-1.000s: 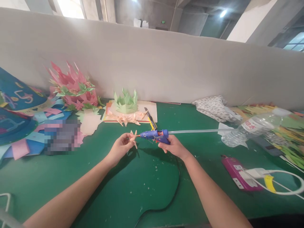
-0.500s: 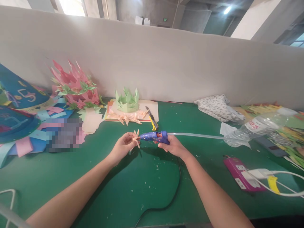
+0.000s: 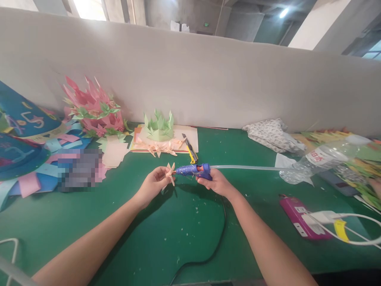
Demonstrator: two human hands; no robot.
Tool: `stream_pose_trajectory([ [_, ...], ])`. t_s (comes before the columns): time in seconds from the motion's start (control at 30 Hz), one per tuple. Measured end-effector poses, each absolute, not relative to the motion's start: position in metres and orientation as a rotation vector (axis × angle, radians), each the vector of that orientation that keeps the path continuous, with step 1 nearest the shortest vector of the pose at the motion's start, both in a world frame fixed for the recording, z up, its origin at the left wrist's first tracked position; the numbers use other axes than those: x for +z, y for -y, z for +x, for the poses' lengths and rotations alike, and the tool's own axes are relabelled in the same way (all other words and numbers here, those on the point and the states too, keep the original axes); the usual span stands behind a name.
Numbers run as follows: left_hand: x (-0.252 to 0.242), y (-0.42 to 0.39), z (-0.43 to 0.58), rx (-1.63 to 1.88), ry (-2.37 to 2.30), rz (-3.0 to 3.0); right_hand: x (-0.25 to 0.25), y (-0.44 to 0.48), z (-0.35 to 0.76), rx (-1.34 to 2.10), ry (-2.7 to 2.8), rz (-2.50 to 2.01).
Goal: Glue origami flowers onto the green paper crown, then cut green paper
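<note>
Between the fingertips of my left hand (image 3: 154, 184) is a small peach paper flower (image 3: 171, 174) with narrow pointed petals. My right hand (image 3: 218, 183) is wrapped round the handle of a blue glue gun (image 3: 192, 171), which lies level and points left. Its nozzle touches or nearly touches the flower's centre; the exact contact is too small to make out. A long clear glue stick (image 3: 247, 168) sticks out of the gun's back. Behind my hands, a row of peach paper flowers (image 3: 162, 148) lies in front of a green paper crown (image 3: 160, 126).
A yellow-and-black utility knife (image 3: 190, 149) lies just beyond the gun. The gun's black cord (image 3: 222, 234) runs to the front edge. At right are a plastic bottle (image 3: 320, 161) and a purple power strip (image 3: 302, 220). Pink paper crowns (image 3: 92, 105) and blue cone hats (image 3: 26, 115) stand at left.
Almost nothing differs. The flower and the glue gun stay in the same place, with both hands holding as before; the view has shifted very slightly.
</note>
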State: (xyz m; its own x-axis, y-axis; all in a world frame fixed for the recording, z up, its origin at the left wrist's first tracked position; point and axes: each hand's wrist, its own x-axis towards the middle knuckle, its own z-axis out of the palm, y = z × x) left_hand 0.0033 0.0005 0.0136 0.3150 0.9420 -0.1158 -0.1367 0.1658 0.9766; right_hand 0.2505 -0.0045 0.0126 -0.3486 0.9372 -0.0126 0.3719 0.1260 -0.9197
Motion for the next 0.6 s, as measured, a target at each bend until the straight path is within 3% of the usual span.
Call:
stream_pose_trajectory([
  [0.6, 0.0167, 0.0013, 0.0030, 0.935, -0.923, 1.116, 0.0101, 0.0037, 0.2513, 1.134, 1.811, -1.299],
])
